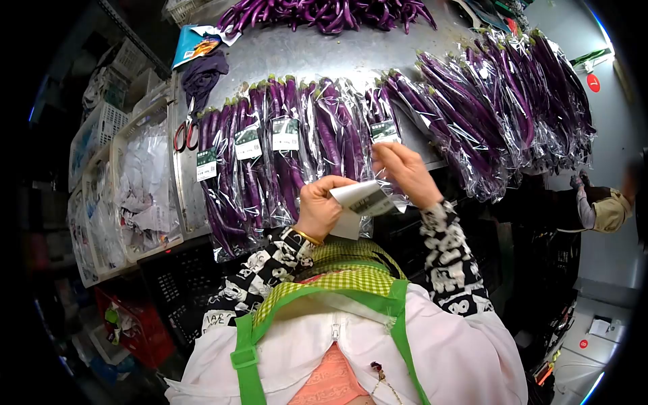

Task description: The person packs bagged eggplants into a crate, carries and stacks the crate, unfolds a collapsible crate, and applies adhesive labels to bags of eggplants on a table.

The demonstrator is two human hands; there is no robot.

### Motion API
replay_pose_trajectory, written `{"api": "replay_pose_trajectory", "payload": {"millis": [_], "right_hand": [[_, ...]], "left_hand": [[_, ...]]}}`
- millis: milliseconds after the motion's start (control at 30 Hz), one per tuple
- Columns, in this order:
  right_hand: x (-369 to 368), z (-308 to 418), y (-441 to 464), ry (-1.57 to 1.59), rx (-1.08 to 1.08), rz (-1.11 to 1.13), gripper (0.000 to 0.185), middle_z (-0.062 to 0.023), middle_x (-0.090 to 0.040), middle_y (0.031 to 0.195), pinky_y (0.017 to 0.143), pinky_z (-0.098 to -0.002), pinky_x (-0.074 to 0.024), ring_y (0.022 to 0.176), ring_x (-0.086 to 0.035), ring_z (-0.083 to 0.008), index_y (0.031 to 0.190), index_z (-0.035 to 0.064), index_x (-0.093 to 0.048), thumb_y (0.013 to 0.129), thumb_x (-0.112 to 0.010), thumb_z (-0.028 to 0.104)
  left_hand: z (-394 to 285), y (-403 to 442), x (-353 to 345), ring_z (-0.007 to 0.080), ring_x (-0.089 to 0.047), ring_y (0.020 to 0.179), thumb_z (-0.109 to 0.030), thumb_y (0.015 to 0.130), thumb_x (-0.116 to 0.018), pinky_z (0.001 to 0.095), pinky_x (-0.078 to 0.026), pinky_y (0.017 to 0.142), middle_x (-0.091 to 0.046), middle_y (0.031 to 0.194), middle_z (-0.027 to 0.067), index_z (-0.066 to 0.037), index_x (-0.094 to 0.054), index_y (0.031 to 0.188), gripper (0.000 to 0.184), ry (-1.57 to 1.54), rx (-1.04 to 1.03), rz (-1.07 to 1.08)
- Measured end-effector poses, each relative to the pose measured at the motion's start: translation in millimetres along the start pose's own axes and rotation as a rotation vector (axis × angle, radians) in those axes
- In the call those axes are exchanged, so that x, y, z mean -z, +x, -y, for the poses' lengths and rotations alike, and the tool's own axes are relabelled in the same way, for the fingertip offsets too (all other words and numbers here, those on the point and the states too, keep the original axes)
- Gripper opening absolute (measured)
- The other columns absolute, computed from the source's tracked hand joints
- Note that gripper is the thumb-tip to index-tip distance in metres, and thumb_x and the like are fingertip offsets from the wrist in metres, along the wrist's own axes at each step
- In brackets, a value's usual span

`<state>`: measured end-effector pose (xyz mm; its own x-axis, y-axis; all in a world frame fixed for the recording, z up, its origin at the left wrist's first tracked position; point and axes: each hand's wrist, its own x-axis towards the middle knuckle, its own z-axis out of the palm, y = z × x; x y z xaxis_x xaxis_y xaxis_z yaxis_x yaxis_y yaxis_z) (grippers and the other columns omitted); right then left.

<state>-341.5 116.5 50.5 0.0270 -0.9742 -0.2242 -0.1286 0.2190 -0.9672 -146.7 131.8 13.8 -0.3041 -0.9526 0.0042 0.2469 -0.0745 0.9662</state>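
Pale zip jacket (pixel 466 344), gingham apron (pixel 337 258); left hand (pixel 318 209) pinches a limp paper label sheet (pixel 364 196); right hand (pixel 410 174) curls narrow, contents uncertain, beside slender film-wrapped eggplants (pixel 331 125) along the metal table (pixel 287 54)'s near edge.

open strip of metal table (pixel 283 57) between bagged eggplants (pixel 329 125) and loose heap (pixel 331 15), scissors (pixel 188 123) at left

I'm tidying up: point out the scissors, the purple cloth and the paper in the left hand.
Scissors (pixel 189 123): head view, near the joint.
Purple cloth (pixel 204 75): head view, crumpled middle.
Paper (pixel 370 202): head view, printed part.
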Motion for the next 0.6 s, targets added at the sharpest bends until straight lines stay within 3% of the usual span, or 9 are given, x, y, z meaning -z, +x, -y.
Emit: {"api": "replay_pose_trajectory", "payload": {"millis": [33,167,200,333,433,500,533,567,600], "right_hand": [[4.8,15.3,-17.1,0.174,-0.019,0.12,0.029,-0.0036,-0.061,0.092,0.068,-0.0216,-0.0465,0.078,-0.058,-0.0098,0.113,-0.0011,-0.059,0.095,-0.055,0.021],[7.0,20.5,-42.9,-0.193,0.237,0.195,0.026,-0.002,-0.058,0.089,0.07,-0.0201,-0.0451,0.083,-0.056,-0.0074,0.108,-0.0009,-0.062,0.085,-0.067,0.009],[4.6,20.2,-45.2,-0.169,0.25,0.164,0.026,-0.0007,-0.054,0.087,0.07,-0.0202,-0.044,0.077,-0.053,-0.0064,0.108,-0.0014,-0.063,0.083,-0.068,0.005],[5.3,9.4,-45.1,-0.079,0.274,0.063,0.019,-0.0024,-0.057,0.085,0.063,-0.0216,-0.0434,0.071,-0.053,-0.0083,0.1,-0.0006,-0.065,0.082,-0.068,0.005],[8.9,-0.3,-43.6,-0.132,0.285,0.073,0.017,-0.0022,-0.056,0.085,0.066,-0.021,-0.0436,0.074,-0.054,-0.0076,0.099,-0.0023,-0.064,0.083,-0.066,0.003],[9.1,-2.7,-38.8,-0.185,0.334,0.062,0.013,-0.003,-0.056,0.083,0.065,-0.0214,-0.0432,0.072,-0.054,-0.0088,0.095,-0.0007,-0.065,0.082,-0.067,0.002],[8.7,-5.2,-36.2,-0.217,0.401,0.036,0.012,-0.0033,-0.055,0.082,0.065,-0.0216,-0.043,0.071,-0.053,-0.0096,0.093,0.0003,-0.065,0.081,-0.068,0.001],[8.2,-6.5,-33.9,-0.248,0.468,0.009,0.012,-0.0036,-0.055,0.081,0.065,-0.0218,-0.0428,0.071,-0.053,-0.0104,0.091,0.0013,-0.065,0.08,-0.068,0.0],[7.9,-6.4,-31.9,-0.248,0.452,-0.018,0.012,-0.0042,-0.054,0.082,0.065,-0.0224,-0.0429,0.072,-0.052,-0.0118,0.088,0.0026,-0.065,0.078,-0.069,-0.001]], "left_hand": [[4.7,2.3,1.2,0.0085,-0.063,0.073,0.0,0.082,-0.065,0.0233,-0.053,0.066,-0.068,0.081,0.0048,-0.001,-0.069,0.091,0.009,-0.021,-0.009,-0.014],[9.0,6.2,-5.6,0.0074,-0.062,0.07,-0.01,0.084,-0.068,0.0219,-0.052,0.062,-0.067,0.076,0.002,0.0,-0.067,0.085,0.009,0.068,0.04,0.028],[11.5,7.1,-7.6,0.0074,-0.062,0.07,-0.01,0.084,-0.068,0.0219,-0.052,0.062,-0.067,0.076,0.002,0.0,-0.067,0.085,0.009,0.068,0.043,0.034],[14.1,7.6,-16.1,0.0069,-0.061,0.063,-0.014,0.085,-0.067,0.0224,-0.05,0.053,-0.065,0.068,0.0017,-0.002,-0.065,0.077,0.015,-0.02,0.202,0.077],[12.7,7.1,-18.0,0.0067,-0.06,0.059,-0.014,0.086,-0.066,0.0225,-0.048,0.049,-0.064,0.066,0.0022,-0.002,-0.064,0.074,0.017,-0.083,0.288,0.082],[19.3,9.2,-17.8,0.0062,-0.061,0.062,-0.013,0.086,-0.065,0.0218,-0.049,0.052,-0.065,0.068,0.0015,-0.002,-0.063,0.075,0.016,0.002,0.296,0.05],[28.0,10.5,-19.5,0.0068,-0.062,0.068,-0.013,0.084,-0.067,0.0218,-0.05,0.059,-0.067,0.077,0.0035,0.002,-0.065,0.091,0.016,-0.045,0.226,0.019],[34.6,11.7,-17.2,0.0068,-0.062,0.068,-0.013,0.084,-0.067,0.0218,-0.05,0.059,-0.067,0.077,0.0035,0.002,-0.065,0.091,0.016,-0.041,0.225,0.015],[40.4,13.2,-14.7,0.0088,-0.063,0.073,-0.013,0.083,-0.068,0.0234,-0.051,0.064,-0.067,0.082,0.0063,0.003,-0.063,0.102,0.026,0.049,0.219,-0.005]]}}
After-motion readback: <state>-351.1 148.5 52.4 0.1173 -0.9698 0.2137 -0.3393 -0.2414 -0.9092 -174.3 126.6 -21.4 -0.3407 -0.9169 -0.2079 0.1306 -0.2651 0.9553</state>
